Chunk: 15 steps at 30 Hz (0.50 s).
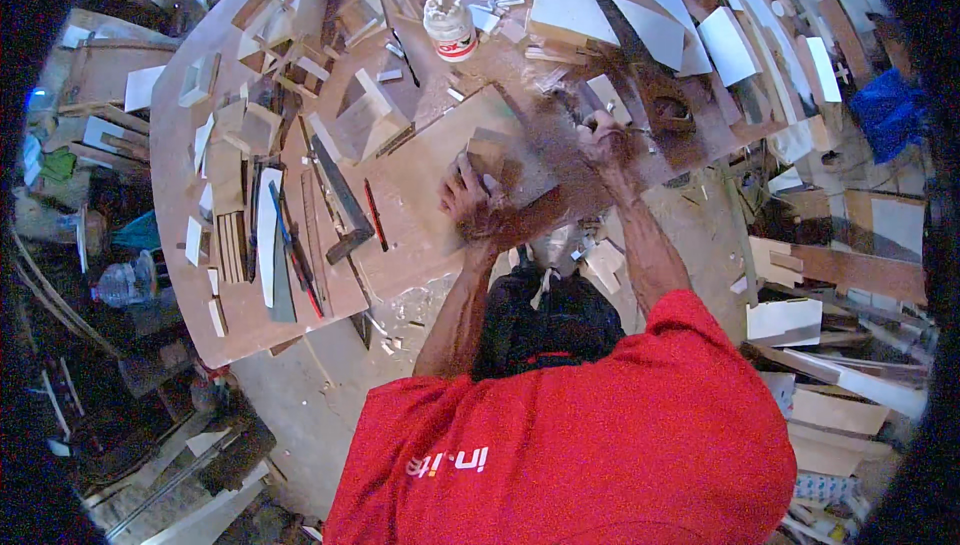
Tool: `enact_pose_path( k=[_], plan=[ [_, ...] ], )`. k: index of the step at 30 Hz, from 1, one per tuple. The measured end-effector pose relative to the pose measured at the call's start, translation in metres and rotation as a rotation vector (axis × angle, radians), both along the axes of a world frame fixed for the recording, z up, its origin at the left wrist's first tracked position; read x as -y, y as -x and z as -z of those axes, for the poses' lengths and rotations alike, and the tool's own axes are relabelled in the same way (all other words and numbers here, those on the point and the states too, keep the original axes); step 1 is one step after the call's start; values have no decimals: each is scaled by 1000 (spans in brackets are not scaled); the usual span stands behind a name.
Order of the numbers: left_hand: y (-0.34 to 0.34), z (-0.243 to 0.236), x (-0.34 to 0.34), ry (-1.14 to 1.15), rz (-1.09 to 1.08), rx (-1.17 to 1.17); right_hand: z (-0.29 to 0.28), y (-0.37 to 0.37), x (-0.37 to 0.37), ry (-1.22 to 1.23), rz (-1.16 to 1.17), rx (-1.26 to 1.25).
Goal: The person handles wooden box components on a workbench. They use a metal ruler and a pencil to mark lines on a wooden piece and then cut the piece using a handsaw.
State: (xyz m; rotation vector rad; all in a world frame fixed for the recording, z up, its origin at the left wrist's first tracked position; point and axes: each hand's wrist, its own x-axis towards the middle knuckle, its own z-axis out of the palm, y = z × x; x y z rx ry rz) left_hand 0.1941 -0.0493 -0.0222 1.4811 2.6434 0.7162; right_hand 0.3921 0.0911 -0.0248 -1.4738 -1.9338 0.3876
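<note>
My left hand is curled at the near edge of a small brown wooden block, its fingers against the block. The block rests on a flat wooden board on the worktable. Farther right, my right hand is closed, with its fingers pinched together close to a small pale block. What those fingers hold is too small and blurred to name. A white tub with a red label and a stick in it stands beyond my hands.
Left on the worktable lie a black carpenter's square, a red pencil and several wood strips. Small wooden frames crowd the far left. White panels lie at the far right. Offcuts are stacked beyond the right edge.
</note>
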Motion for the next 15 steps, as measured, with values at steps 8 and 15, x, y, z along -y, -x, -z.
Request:
enact_pose_path(
  k=[8, 15],
  plan=[
    [10, 8, 6, -35, -14, -18, -5, 13, 56, 237, -25, 196],
    [3, 3, 4, 27, -50, 9, -13, 24, 60, 345, -12, 4]
  ],
)
